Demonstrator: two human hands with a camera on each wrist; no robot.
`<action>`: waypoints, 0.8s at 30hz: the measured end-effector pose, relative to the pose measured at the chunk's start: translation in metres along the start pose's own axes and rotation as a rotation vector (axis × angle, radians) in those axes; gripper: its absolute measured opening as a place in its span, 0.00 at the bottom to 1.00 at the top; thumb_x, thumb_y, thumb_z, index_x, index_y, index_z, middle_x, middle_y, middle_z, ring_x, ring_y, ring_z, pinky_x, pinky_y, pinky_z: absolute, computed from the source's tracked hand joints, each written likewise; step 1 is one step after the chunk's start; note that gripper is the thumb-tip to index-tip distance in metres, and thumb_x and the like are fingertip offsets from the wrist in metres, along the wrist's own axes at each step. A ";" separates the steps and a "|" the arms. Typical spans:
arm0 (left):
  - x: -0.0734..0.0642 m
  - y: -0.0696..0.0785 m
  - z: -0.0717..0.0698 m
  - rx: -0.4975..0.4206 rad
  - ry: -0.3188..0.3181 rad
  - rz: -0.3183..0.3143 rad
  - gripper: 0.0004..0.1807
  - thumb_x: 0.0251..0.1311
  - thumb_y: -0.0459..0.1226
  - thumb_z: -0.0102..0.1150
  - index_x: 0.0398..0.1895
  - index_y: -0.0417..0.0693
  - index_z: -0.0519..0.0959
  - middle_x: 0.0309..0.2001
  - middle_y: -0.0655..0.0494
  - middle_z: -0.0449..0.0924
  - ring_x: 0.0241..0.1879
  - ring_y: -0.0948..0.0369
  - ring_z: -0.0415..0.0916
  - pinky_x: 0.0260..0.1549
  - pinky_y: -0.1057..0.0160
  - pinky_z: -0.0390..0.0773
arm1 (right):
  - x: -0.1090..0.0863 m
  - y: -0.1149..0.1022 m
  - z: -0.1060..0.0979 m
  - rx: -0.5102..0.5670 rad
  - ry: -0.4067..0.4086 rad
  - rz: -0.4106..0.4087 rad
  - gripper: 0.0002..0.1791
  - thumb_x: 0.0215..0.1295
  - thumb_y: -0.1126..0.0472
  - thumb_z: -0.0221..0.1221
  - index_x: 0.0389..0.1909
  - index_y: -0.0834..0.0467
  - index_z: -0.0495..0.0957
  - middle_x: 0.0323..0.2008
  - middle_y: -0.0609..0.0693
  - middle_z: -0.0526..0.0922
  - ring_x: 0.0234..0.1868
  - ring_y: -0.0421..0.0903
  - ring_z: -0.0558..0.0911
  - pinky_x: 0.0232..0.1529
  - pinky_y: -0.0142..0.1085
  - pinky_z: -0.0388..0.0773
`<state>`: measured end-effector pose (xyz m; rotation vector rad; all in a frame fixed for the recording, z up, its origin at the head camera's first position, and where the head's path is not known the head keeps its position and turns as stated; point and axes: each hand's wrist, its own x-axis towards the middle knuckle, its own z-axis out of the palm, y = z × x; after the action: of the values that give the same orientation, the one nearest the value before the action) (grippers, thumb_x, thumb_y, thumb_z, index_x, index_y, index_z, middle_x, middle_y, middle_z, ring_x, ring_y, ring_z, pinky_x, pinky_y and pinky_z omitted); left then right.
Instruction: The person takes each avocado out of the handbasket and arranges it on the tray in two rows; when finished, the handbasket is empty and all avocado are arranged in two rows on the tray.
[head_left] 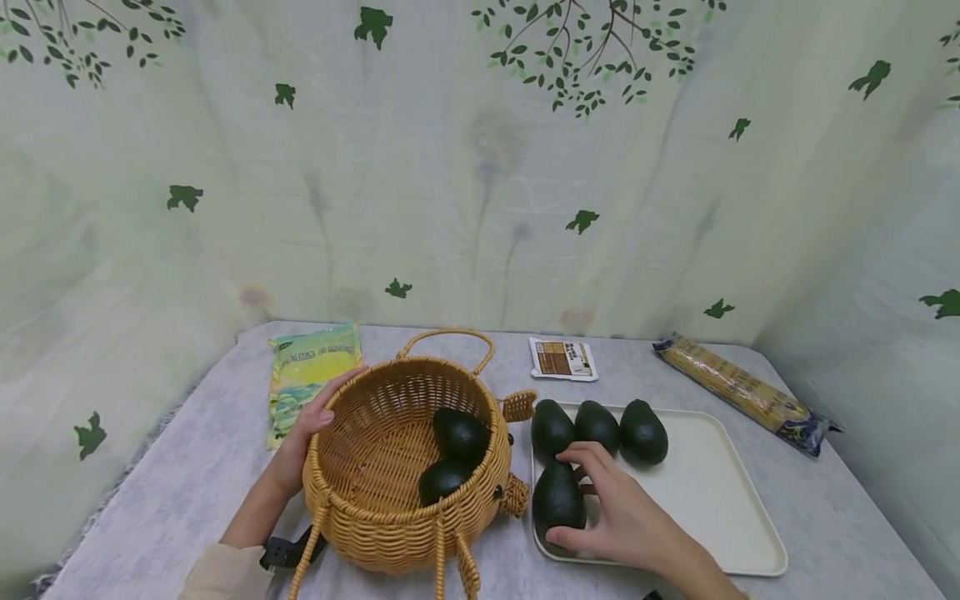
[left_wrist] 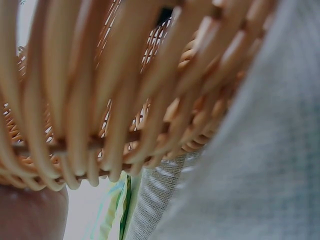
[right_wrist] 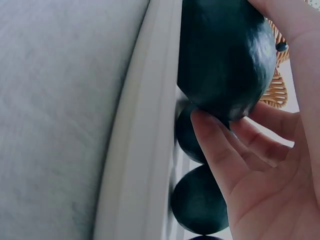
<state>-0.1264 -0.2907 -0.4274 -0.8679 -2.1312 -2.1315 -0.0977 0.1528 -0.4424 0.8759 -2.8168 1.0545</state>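
A round wicker basket (head_left: 397, 533) with an animal's face stands tilted on the table, two dark green avocados (head_left: 461, 437) inside it. My left hand (head_left: 303, 429) grips its left side, thumb by the rim; the weave hides most of the fingers. Over the left end of a cream tray (head_left: 720, 517), my right hand (head_left: 618, 517) holds an avocado (head_left: 557, 500) between thumb and fingertips. The right wrist view shows the fingertips curled against this avocado (right_wrist: 225, 55). Three more avocados (head_left: 597, 428) sit in a row along the tray's far edge.
Behind the basket's left side lies a yellow-green packet (head_left: 311, 367). A small white and brown packet (head_left: 564, 359) is at the back, and a long golden package (head_left: 738, 387) lies beyond the tray. A leaf-print curtain (head_left: 450, 167) hangs behind the table.
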 end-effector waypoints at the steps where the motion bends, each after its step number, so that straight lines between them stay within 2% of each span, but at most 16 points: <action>1: 0.000 0.000 0.000 -0.002 0.000 -0.001 0.35 0.72 0.38 0.27 0.83 0.42 0.48 0.75 0.59 0.62 0.72 0.59 0.64 0.62 0.59 0.73 | 0.000 0.000 0.000 -0.007 0.000 0.001 0.44 0.52 0.32 0.73 0.65 0.50 0.72 0.62 0.41 0.70 0.56 0.40 0.78 0.50 0.35 0.83; 10: -0.001 0.001 0.001 0.013 0.021 -0.025 0.35 0.72 0.39 0.28 0.83 0.47 0.51 0.75 0.57 0.62 0.71 0.59 0.66 0.61 0.58 0.73 | 0.000 0.001 -0.002 -0.069 0.002 -0.012 0.48 0.51 0.30 0.71 0.69 0.51 0.72 0.63 0.41 0.71 0.57 0.40 0.79 0.52 0.35 0.82; 16: -0.002 -0.001 0.001 0.012 0.019 -0.016 0.35 0.72 0.39 0.27 0.83 0.43 0.49 0.75 0.56 0.62 0.72 0.59 0.65 0.62 0.59 0.73 | -0.001 0.001 -0.004 -0.095 0.001 -0.002 0.47 0.51 0.28 0.70 0.67 0.50 0.74 0.62 0.40 0.72 0.56 0.40 0.80 0.53 0.36 0.82; 20: -0.001 -0.001 0.001 0.014 0.017 -0.019 0.35 0.72 0.39 0.26 0.83 0.42 0.48 0.75 0.56 0.61 0.73 0.59 0.64 0.62 0.59 0.72 | -0.001 -0.002 -0.009 -0.086 0.013 0.011 0.47 0.51 0.27 0.69 0.67 0.49 0.74 0.62 0.39 0.72 0.55 0.40 0.81 0.52 0.36 0.82; 24: 0.000 0.000 0.001 0.019 0.029 -0.030 0.35 0.72 0.39 0.27 0.83 0.43 0.50 0.75 0.56 0.61 0.73 0.59 0.64 0.62 0.60 0.72 | -0.001 -0.001 -0.013 -0.054 0.051 -0.024 0.45 0.53 0.31 0.71 0.67 0.51 0.74 0.62 0.39 0.73 0.55 0.41 0.82 0.52 0.35 0.83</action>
<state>-0.1262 -0.2898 -0.4279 -0.8037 -2.1608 -2.1196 -0.0990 0.1605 -0.4315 0.8630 -2.7718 0.9792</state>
